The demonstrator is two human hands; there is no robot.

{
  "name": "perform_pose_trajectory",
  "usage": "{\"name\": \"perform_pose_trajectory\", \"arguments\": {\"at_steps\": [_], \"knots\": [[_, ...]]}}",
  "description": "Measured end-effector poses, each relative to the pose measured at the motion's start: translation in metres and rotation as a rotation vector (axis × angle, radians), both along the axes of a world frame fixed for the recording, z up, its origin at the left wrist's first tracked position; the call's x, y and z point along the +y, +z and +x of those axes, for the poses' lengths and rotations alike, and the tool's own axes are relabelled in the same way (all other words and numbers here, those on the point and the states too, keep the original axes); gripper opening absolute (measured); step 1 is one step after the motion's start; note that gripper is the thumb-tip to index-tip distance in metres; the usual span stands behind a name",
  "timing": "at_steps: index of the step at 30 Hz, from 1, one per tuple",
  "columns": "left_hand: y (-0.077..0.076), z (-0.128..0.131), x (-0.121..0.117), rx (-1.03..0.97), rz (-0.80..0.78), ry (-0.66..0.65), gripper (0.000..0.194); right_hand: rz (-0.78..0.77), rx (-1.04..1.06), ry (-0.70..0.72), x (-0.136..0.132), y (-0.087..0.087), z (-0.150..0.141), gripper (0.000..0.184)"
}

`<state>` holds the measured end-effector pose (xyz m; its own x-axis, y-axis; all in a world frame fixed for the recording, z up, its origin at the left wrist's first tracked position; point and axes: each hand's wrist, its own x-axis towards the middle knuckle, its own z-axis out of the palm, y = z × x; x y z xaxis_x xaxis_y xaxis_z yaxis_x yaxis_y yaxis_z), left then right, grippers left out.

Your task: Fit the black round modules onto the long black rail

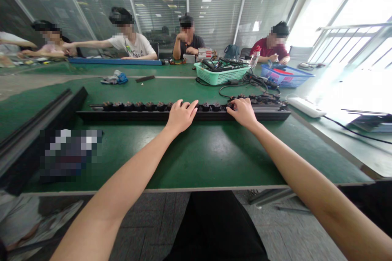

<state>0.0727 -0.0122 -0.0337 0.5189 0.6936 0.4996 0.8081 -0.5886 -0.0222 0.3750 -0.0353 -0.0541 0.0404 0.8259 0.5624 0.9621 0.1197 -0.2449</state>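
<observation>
A long black rail lies crosswise on the green table. Along it sits a row of small black parts with coppery metal tops, such as this black part. My left hand rests over the middle of the row with its fingers apart; whatever lies under the palm is hidden. Farther right, my right hand has its thumb and finger closed around a small black part at the rail. More loose black parts are gathered behind the rail's right end.
Another long black rail and a pixelated dark item lie at left. Behind stand a green basket of cables and a blue basket. A white power strip is at right. Several people sit across the table.
</observation>
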Motion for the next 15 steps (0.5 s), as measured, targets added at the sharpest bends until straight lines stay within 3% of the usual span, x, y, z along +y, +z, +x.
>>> {"name": "perform_pose_trajectory", "arguments": {"at_steps": [15], "knots": [[0.0011,-0.0007,-0.0008,0.001,0.002,-0.004,0.052,-0.017,-0.025,0.007,0.0012,0.0007,0.0033,0.038]]}}
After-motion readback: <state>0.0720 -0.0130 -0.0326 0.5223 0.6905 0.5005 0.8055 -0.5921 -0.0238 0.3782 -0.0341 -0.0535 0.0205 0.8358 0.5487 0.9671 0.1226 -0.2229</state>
